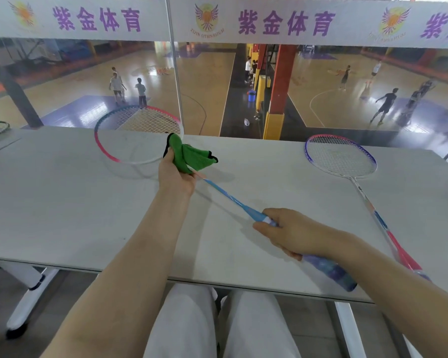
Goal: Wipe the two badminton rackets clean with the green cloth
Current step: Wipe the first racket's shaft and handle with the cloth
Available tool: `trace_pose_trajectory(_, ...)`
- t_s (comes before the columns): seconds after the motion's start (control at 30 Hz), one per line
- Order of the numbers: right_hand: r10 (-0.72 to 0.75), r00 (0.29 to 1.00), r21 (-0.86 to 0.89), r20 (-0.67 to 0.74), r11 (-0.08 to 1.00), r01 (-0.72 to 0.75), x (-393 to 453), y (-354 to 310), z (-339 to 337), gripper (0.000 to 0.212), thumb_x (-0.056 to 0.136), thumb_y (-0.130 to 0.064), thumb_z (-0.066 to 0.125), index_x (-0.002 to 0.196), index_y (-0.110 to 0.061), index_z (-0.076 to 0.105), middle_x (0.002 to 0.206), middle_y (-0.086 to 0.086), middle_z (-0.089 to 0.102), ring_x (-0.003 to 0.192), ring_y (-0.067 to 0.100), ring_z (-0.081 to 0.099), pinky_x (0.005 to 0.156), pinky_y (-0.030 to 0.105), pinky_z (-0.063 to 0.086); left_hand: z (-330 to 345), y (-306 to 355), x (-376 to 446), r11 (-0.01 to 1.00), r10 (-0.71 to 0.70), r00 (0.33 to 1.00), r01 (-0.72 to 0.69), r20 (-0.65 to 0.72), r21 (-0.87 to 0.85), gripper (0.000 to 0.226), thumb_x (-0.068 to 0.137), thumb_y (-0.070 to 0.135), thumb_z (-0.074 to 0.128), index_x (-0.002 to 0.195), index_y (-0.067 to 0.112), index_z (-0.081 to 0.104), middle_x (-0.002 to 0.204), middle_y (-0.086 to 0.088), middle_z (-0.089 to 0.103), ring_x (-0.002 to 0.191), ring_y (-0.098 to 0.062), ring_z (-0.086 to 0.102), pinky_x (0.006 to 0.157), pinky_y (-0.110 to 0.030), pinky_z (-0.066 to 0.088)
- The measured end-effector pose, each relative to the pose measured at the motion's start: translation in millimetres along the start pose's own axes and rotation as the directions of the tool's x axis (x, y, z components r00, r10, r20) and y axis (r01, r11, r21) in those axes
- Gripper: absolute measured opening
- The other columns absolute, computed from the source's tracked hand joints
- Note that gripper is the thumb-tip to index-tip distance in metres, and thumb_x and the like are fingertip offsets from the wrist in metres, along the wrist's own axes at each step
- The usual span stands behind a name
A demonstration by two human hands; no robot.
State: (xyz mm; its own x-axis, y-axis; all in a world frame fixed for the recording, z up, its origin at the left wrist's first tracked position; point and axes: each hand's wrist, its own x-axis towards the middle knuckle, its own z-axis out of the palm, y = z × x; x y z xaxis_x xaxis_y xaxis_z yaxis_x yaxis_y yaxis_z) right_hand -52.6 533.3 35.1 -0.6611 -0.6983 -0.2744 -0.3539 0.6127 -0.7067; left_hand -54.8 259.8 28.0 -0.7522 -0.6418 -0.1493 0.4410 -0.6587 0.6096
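Nearest the body, the right hand [290, 233] is gripping the handle of the blue racket [233, 200], fingers curled round it just above the purple grip. The shaft is running away up and to the left, lifted off the grey table [62, 202]. Farther out, the left hand [176, 174] is holding the green cloth [192, 157], bunched round the shaft where it meets the pink-and-blue head. So the cloth is sitting on the racket's long axis, and the left hand is the nearer one to the frame. The second racket [347, 164] is lying flat to the right, handle toward the body, untouched, closest to the right hand.
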Motion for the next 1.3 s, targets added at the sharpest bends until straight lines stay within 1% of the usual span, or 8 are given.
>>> trace_pose_trajectory(0.2,0.06,0.953,0.427,0.296,0.884,-0.188,-3.6,-5.0,-7.4,0.028,0.101,-0.035,0.046,0.08,-0.017,0.041,0.057,0.002,0.039,0.04,0.013,0.032,0.038,0.021,0.028,10.4,-0.6,-11.0,0.976,0.064,0.988,-0.032,0.141,-0.217,0.022,0.102,0.02,0.042,0.095,0.017,0.062,0.074,-0.006,0.066,0.066,-0.031,0.07,0.059,-0.051,0.057)
trace_pose_trajectory(0.33,0.014,0.9,0.603,0.435,0.738,-0.303,-3.2,-1.0,-3.3,0.032,0.102,-0.039,0.041,0.078,-0.017,0.044,0.054,0.0,0.037,0.035,0.007,0.031,0.033,0.016,0.025,10.2,-4.5,-8.5,0.97,0.072,0.985,-0.032,0.155,-0.243,0.017,0.101,0.026,0.046,0.102,0.019,0.061,0.08,-0.004,0.067,0.073,-0.029,0.07,0.069,-0.053,0.057)
trace_pose_trajectory(0.53,0.051,0.94,0.518,0.338,0.824,-0.231,-10.6,-1.9,5.7,0.032,0.1,-0.043,0.047,0.084,-0.015,0.045,0.06,0.004,0.041,0.042,0.013,0.033,0.036,0.018,0.03,5.2,-8.5,-10.3,0.987,0.032,0.993,-0.013,0.115,-0.161,0.028,0.103,0.027,0.043,0.086,0.016,0.062,0.075,-0.002,0.064,0.067,-0.024,0.068,0.063,-0.046,0.058)
trace_pose_trajectory(0.77,0.105,0.96,0.53,0.261,0.815,-0.233,-7.4,-23.1,12.6,0.032,0.099,-0.042,0.047,0.081,-0.016,0.044,0.056,0.001,0.04,0.041,0.012,0.032,0.036,0.018,0.028,0.2,-30.3,-21.7,0.982,-0.079,0.974,0.112,0.212,-0.15,0.027,0.101,0.028,0.043,0.089,0.012,0.061,0.077,-0.005,0.065,0.077,-0.028,0.064,0.092,-0.06,0.049)
trace_pose_trajectory(0.9,0.095,0.964,0.525,0.248,0.824,-0.216,-1.7,-29.7,8.3,0.031,0.099,-0.043,0.048,0.084,-0.015,0.045,0.057,0.002,0.04,0.041,0.012,0.031,0.036,0.018,0.028,3.4,-37.8,-26.2,0.969,-0.114,0.971,0.155,0.209,-0.191,0.024,0.101,0.025,0.045,0.09,0.014,0.063,0.08,-0.004,0.067,0.08,-0.026,0.062,0.112,-0.06,0.03)
trace_pose_trajectory(1.1,0.076,0.969,0.53,0.234,0.826,-0.192,1.1,-29.8,7.3,0.03,0.097,-0.041,0.053,0.086,-0.014,0.046,0.058,0.003,0.043,0.042,0.013,0.034,0.037,0.019,0.03,3.0,-39.1,-46.2,0.972,-0.131,0.959,0.174,0.251,-0.157,0.025,0.102,0.023,0.044,0.093,0.013,0.064,0.084,-0.003,0.069,0.079,-0.022,0.068,0.094,-0.051,0.052)
trace_pose_trajectory(1.2,0.059,0.976,0.561,0.21,0.81,-0.17,4.1,-32.9,10.0,0.03,0.097,-0.037,0.057,0.084,-0.014,0.042,0.058,0.002,0.044,0.042,0.012,0.035,0.037,0.018,0.029,6.9,-46.3,-61.3,0.976,-0.189,0.946,0.212,0.262,-0.06,0.023,0.102,0.026,0.047,0.095,0.012,0.065,0.086,-0.002,0.07,0.086,-0.02,0.065,0.103,-0.046,0.045)
trace_pose_trajectory(1.3,0.053,0.981,0.574,0.184,0.804,-0.152,3.4,-31.9,10.7,0.033,0.095,-0.035,0.062,0.083,-0.014,0.039,0.06,0.002,0.045,0.042,0.011,0.035,0.037,0.018,0.03,8.6,-51.1,-70.9,0.974,-0.219,0.942,0.228,0.256,-0.009,0.022,0.101,0.028,0.048,0.1,0.013,0.063,0.089,-0.002,0.069,0.085,-0.016,0.067,0.09,-0.035,0.053)
